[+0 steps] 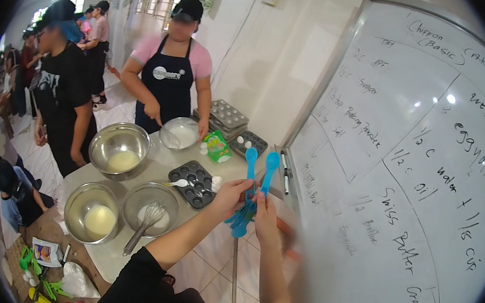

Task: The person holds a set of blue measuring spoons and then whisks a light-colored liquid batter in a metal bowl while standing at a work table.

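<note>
The left hand [234,196] and the right hand [265,212] were both closed on a bunch of blue measuring spoons [272,164], to the right of the table [102,254]. Two spoons stuck up above the fingers, which hid the middle of their handles; the lower ones overlapped, so their number could not be told. On the table, the left forearm covered the edge of a dark muffin tin [196,174], and a whisk [144,228] leaned in a bowl. Right of the table, the whiteboard [363,220] was cut off by the view's dark rim.
</note>
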A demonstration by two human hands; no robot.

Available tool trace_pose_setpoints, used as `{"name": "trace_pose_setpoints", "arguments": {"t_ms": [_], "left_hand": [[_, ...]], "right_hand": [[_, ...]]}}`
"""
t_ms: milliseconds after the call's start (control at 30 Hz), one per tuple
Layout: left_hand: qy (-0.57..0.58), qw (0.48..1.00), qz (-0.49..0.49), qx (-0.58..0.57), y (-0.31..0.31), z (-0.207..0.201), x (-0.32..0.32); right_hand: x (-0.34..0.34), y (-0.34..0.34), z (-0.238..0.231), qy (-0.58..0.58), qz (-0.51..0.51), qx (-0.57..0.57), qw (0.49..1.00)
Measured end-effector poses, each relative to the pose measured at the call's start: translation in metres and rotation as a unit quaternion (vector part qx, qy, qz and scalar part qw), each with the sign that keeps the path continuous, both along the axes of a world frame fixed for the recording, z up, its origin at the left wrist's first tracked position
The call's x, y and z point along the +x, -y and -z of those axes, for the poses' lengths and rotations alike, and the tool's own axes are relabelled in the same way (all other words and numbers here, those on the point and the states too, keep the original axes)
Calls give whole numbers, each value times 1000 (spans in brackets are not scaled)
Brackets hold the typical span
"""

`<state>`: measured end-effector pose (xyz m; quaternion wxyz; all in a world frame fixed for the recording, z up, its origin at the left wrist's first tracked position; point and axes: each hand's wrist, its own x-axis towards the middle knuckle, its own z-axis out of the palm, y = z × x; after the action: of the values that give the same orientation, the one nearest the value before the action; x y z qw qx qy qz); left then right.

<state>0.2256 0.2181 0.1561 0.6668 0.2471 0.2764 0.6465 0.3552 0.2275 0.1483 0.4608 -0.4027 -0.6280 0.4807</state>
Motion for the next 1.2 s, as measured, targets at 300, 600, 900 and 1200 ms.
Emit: {"name": "trace_pose_setpoints", "arguments": {"t_ms": [300, 600, 900, 1200], "left_hand": [[-518, 768, -326, 190, 35, -5, -52], [-704, 549, -362, 268, 39, -9, -84], [-649, 664, -229, 292, 21, 17, -31], [-449, 827, -95, 323, 4, -6, 21]], "right_hand": [[-47, 15, 17, 45, -11, 65, 997], [-64, 39, 1, -79, -4, 42, 996], [-15, 65, 5, 56, 113, 43, 991], [33, 87, 1, 14, 181, 21, 983]]}}
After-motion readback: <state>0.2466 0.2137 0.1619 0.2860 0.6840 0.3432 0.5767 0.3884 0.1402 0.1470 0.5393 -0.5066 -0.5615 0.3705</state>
